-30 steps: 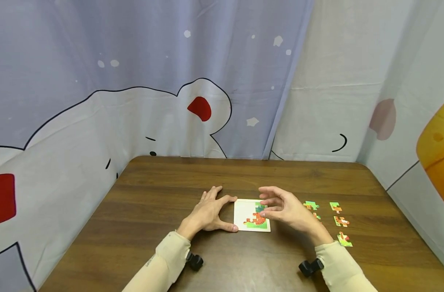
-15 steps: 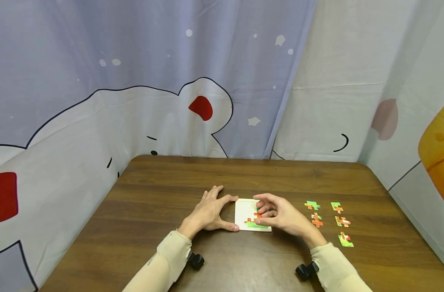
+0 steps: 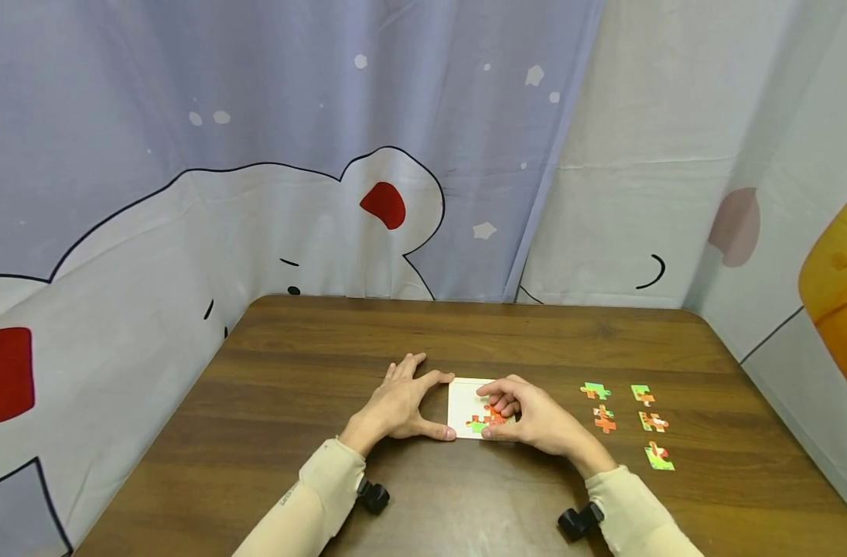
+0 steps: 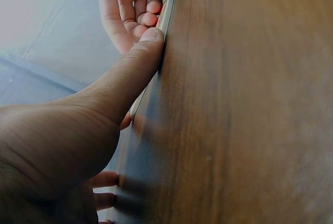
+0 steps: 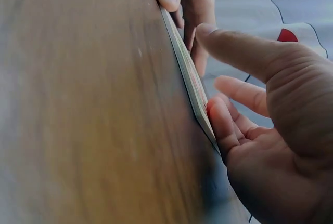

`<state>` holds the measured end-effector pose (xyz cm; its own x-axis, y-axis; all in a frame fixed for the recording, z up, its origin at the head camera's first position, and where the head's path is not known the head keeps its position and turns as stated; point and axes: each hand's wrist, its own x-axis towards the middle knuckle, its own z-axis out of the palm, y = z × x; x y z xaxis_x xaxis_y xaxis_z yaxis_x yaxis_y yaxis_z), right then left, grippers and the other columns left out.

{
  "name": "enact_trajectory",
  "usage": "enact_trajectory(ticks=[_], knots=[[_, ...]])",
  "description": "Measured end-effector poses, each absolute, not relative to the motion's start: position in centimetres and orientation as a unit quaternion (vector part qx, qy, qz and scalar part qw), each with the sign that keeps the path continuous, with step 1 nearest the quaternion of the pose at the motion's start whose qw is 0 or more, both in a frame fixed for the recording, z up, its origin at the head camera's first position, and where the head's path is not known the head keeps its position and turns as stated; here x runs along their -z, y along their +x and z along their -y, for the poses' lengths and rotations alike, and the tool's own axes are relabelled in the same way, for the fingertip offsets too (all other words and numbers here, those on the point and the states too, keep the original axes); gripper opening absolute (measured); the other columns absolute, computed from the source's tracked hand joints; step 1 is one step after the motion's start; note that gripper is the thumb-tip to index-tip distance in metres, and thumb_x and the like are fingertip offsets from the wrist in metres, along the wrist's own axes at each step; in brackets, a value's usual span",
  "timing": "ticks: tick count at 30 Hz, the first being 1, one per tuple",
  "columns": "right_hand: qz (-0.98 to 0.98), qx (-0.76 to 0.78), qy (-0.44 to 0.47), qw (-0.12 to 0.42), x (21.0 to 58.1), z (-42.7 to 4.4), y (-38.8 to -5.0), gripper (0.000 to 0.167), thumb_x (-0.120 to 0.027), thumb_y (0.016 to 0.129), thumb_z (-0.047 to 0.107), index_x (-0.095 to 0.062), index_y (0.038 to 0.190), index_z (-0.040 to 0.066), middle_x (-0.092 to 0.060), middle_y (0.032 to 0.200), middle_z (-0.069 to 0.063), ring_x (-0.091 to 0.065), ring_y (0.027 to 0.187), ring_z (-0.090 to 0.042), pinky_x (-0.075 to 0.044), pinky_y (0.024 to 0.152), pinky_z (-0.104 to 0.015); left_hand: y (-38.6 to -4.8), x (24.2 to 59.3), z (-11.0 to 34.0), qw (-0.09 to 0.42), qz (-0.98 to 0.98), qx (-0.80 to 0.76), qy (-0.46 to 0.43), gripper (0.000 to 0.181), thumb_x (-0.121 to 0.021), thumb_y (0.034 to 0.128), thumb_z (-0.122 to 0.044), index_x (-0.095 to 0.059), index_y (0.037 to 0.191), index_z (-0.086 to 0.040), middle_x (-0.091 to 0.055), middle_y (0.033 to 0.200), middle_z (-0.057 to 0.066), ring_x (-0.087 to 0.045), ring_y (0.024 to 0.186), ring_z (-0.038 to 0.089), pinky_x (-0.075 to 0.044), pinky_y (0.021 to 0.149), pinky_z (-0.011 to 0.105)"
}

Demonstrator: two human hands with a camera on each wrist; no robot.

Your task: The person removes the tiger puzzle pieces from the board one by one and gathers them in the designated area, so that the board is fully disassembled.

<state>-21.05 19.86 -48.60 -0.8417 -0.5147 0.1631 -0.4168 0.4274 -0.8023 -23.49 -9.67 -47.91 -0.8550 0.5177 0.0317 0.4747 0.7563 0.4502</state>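
Note:
A square white puzzle board (image 3: 462, 398) lies on the table, partly filled with orange and green jigsaw pieces (image 3: 477, 424) on its right side. My left hand (image 3: 394, 408) is at its left edge, thumb and index finger spread to touch the two left corners; the other fingers stretch away over the table. Above the board's right part is my right hand (image 3: 544, 422), with thumb and index finger apart and the other fingers bent down to the pieces. In the right wrist view these lower fingers touch the board (image 5: 190, 81); no loose piece shows between thumb and index finger.
To the right lie several loose jigsaw pieces in two columns, among them a green one (image 3: 595, 391), an orange one (image 3: 605, 420) and a red-and-green one (image 3: 659, 456). The brown wooden table (image 3: 312, 348) ends at a printed curtain (image 3: 291, 216).
My right hand has moved left and slightly lower over the board, its fingers coming down onto the pieces. The left hand stays at the board's left edge.

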Motion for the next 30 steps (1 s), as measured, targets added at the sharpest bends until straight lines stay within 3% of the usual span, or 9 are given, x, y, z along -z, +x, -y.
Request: enact_trajectory(ticks=[9, 17, 30], knots=[[-0.858, 0.426, -0.287, 0.019, 48.97, -19.49, -20.79, 0.043, -0.1, 0.086, 0.025, -0.081, 0.123, 0.015, -0.065, 0.108, -0.004, -0.062, 0.096, -0.019, -0.054, 0.086, -0.027, -23.44, 47.89, 9.6, 0.049, -0.936, -0.226, 0.265, 0.095, -0.097, 0.0777, -0.066, -0.061, 0.159, -0.031, -0.027, 0.179, 0.028, -0.017, 0.168, 0.054, -0.014, 0.137, 0.068], [-0.859, 0.425, -0.281, 0.04, 48.76, -19.37, -20.58, 0.032, -0.096, 0.09, 0.023, -0.084, 0.12, 0.019, -0.064, 0.112, -0.003, -0.062, 0.097, -0.017, -0.055, 0.087, -0.027, -23.39, 47.68, 9.57, 0.052, -0.935, -0.228, 0.265, 0.095, -0.097, 0.078, -0.065, -0.06, 0.159, -0.032, -0.026, 0.179, 0.028, -0.017, 0.168, 0.054, -0.013, 0.137, 0.068], [-0.853, 0.43, -0.292, 0.043, 48.62, -18.86, -20.38, 0.029, -0.095, 0.091, 0.016, -0.081, 0.115, 0.016, -0.065, 0.113, -0.005, -0.061, 0.099, -0.019, -0.053, 0.086, -0.028, -23.34, 47.65, 9.63, 0.055, -0.935, -0.23, 0.263, 0.094, -0.097, 0.0788, -0.064, -0.06, 0.159, -0.031, -0.026, 0.179, 0.028, -0.017, 0.168, 0.053, -0.013, 0.137, 0.067]])
